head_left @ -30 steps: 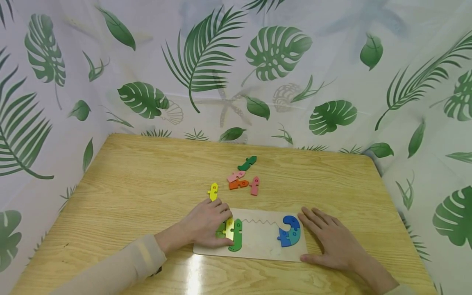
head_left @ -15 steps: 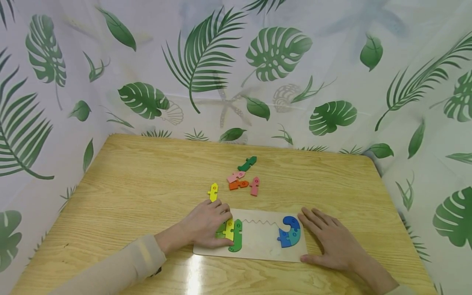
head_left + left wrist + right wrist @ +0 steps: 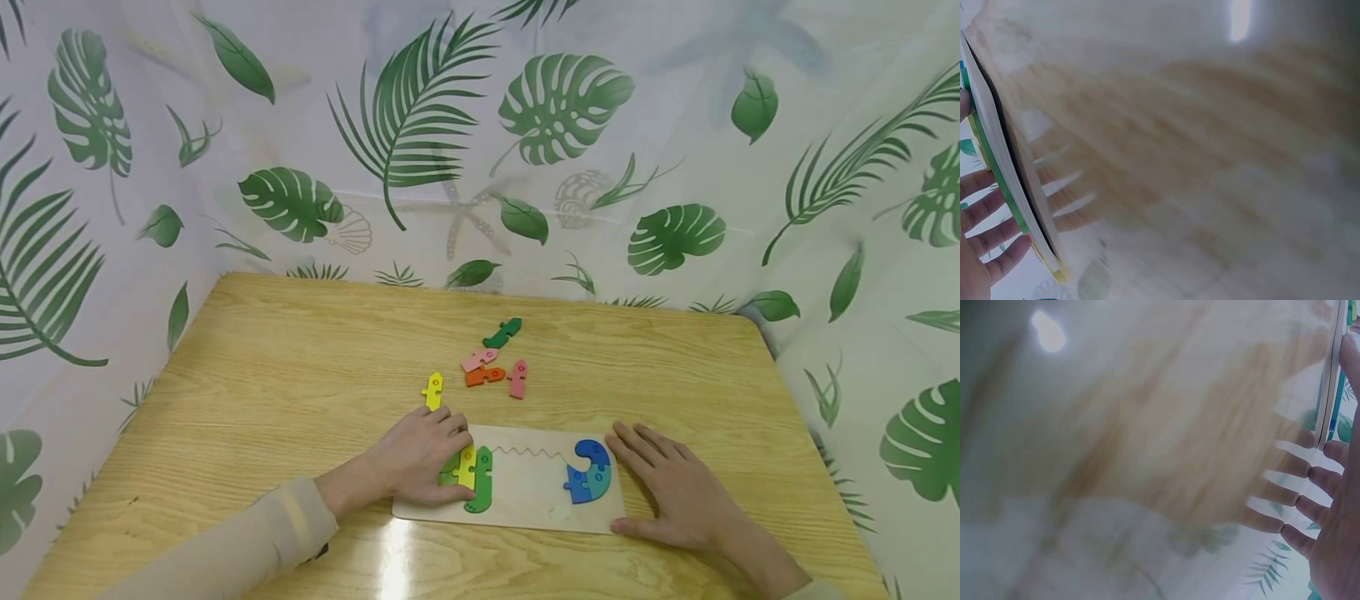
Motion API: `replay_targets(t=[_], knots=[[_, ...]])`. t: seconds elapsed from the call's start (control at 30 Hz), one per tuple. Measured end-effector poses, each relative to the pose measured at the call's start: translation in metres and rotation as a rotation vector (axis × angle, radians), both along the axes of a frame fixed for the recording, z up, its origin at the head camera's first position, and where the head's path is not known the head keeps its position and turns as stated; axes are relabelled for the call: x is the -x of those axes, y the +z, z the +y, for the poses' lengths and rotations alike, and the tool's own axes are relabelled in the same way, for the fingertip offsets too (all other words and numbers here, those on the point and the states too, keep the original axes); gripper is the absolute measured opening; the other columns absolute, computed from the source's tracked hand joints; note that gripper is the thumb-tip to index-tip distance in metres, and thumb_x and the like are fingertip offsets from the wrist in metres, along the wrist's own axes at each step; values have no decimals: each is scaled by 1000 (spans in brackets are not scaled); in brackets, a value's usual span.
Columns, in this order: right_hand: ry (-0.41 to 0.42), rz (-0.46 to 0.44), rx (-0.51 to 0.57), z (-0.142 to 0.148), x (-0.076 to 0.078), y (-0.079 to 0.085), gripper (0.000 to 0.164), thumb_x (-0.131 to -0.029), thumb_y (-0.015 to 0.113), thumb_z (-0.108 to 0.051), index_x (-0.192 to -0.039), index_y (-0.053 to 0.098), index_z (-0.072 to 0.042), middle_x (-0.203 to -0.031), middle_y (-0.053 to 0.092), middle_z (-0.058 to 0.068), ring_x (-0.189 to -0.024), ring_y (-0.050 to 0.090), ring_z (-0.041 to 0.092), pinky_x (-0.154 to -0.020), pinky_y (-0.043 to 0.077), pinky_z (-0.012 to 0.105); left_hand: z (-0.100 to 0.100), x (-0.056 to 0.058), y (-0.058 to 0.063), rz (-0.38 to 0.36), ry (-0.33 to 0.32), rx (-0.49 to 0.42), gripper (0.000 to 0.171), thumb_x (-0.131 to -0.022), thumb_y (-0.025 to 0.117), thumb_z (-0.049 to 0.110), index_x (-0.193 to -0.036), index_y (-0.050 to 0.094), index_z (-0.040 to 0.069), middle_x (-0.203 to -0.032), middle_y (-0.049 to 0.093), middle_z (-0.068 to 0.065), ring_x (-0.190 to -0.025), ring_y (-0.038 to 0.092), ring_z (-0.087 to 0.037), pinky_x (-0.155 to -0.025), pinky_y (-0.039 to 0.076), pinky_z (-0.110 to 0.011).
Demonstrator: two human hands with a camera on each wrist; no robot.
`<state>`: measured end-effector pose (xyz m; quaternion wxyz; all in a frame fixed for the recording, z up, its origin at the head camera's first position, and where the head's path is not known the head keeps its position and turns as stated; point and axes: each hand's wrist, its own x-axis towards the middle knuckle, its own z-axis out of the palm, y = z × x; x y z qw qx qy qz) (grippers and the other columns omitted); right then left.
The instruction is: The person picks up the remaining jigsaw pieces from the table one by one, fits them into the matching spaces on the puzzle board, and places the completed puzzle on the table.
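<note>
1. Left hand (image 3: 423, 454): placed over the left end of the wooden board (image 3: 528, 492). Thumb lay at the near end of a set yellow piece (image 3: 466, 468), index finger at its far end, pinching it; the spread between them was narrow. Remaining fingers bent toward the far edge.
2. Green piece (image 3: 483, 479): on the board, just right of the yellow one. A further green piece (image 3: 448, 473), on the left, was mostly hidden by the hand.
3. Right hand (image 3: 682, 492): spread wide, holding nothing; fingers straight, at the board's right end, thumb at the near corner.
4. Three joined blue-toned pieces (image 3: 598, 478) formed a curl at the right of the board.
5. Zigzag line (image 3: 528, 451): between both groups, toward the far side.
6. Loose on the table (image 3: 315, 358), beyond the board: spare yellow piece (image 3: 433, 390), partly covered by the left hand; orange piece (image 3: 483, 377) near pink piece (image 3: 478, 360); rose piece (image 3: 518, 380), right; dark green piece (image 3: 504, 333), farthest.
</note>
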<state>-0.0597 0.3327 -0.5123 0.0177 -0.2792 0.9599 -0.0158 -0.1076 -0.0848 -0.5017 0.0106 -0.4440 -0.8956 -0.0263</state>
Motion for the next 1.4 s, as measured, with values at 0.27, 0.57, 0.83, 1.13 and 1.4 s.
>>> replay_targets(t=[0.27,0.57,0.83,1.13,1.4], knots=[[-4,-13,-6,2,0,0,110,-82,61,-87,-165,38,-18,-171,40,9,-154,41,40,-116,44,64,0,0,0,-6,-3,1,67,-93,56,77,-127,69,21,-126,69,1,-106,61,-15,-85,52,-30],[-5,-20,-5,1,-1,1,109,-83,62,-86,-164,39,-18,-170,41,9,-153,42,41,-115,44,65,0,0,-1,-18,-4,6,67,-94,55,77,-128,69,21,-127,69,1,-107,61,-15,-86,53,-31],[-14,-33,-16,0,-2,3,110,-83,60,-87,-165,38,-18,-171,39,9,-154,41,40,-116,44,65,-4,2,3,-67,-5,-14,66,-94,56,76,-130,67,22,-129,68,0,-113,61,-17,-92,53,-34],[-9,-21,-9,0,-1,2,110,-82,60,-87,-165,38,-19,-171,40,8,-154,41,40,-115,45,65,-9,6,9,-94,-15,-37,66,-94,57,73,-134,65,22,-132,67,-1,-120,61,-19,-99,54,-39],[-15,-35,-10,1,0,2,111,-82,61,-87,-165,37,-19,-172,38,8,-155,40,40,-117,43,65,-15,12,9,-92,-21,-54,70,-93,58,73,-141,62,22,-139,66,-2,-128,60,-21,-105,54,-42]])
